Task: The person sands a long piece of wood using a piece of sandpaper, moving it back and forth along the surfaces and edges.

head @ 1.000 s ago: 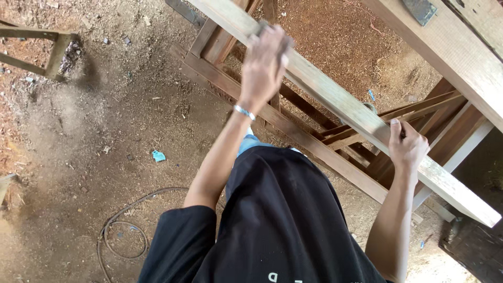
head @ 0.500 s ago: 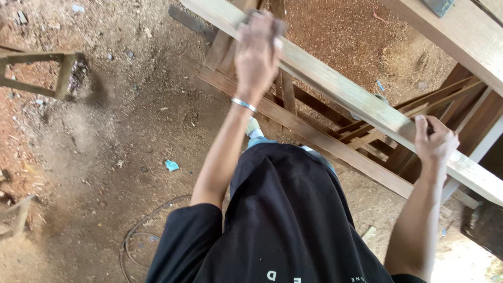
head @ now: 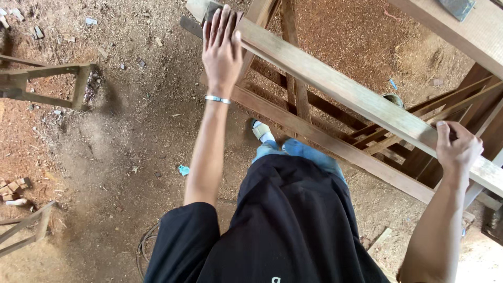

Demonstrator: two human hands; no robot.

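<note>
While both arms reach out: two hands rest on one long wooden plank (head: 346, 94).
Left hand (head: 221, 50): fingers flat and together, pressing a dark sanding block (head: 210, 10) near the plank's far end.
Right hand (head: 457, 152): fingers curled over the plank's near edge, clamped on it.
Plank: slanting across a wooden frame (head: 314, 136) above the sawdust floor (head: 120, 136).
</note>
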